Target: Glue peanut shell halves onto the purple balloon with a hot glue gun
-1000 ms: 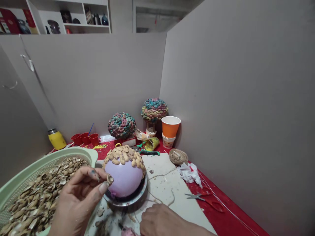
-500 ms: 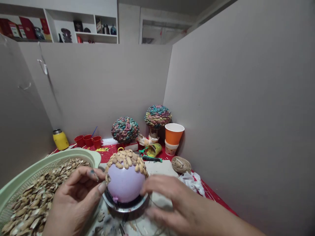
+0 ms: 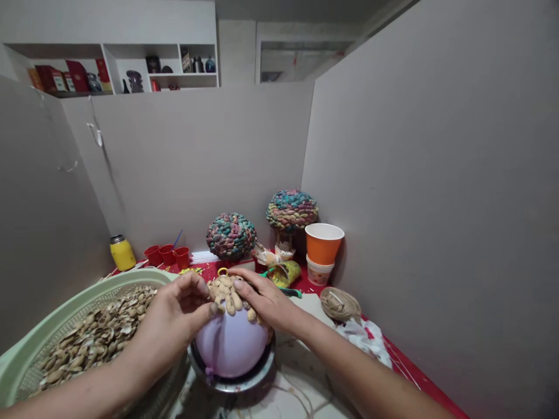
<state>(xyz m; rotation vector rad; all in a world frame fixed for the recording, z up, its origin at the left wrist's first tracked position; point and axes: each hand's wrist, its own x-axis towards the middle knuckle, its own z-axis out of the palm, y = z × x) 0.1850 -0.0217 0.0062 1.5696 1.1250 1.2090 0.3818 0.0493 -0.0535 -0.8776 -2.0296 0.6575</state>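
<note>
Lilac and rounded, the balloon [image 3: 233, 343] is topped with peanut shells [image 3: 225, 288].

Lilac balloon [image 3: 233, 346], tan peanut shells [image 3: 227, 289], pale green basket [image 3: 30, 337], orange cup [image 3: 324, 247]

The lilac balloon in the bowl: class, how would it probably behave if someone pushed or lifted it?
The balloon looks inflated and taut, so it would probably be light and springy. Being round, it may roll when pushed, though the surrounding bowl should limit that. The peanut shells covering its top could make it somewhat top-heavy when lifted.
</note>
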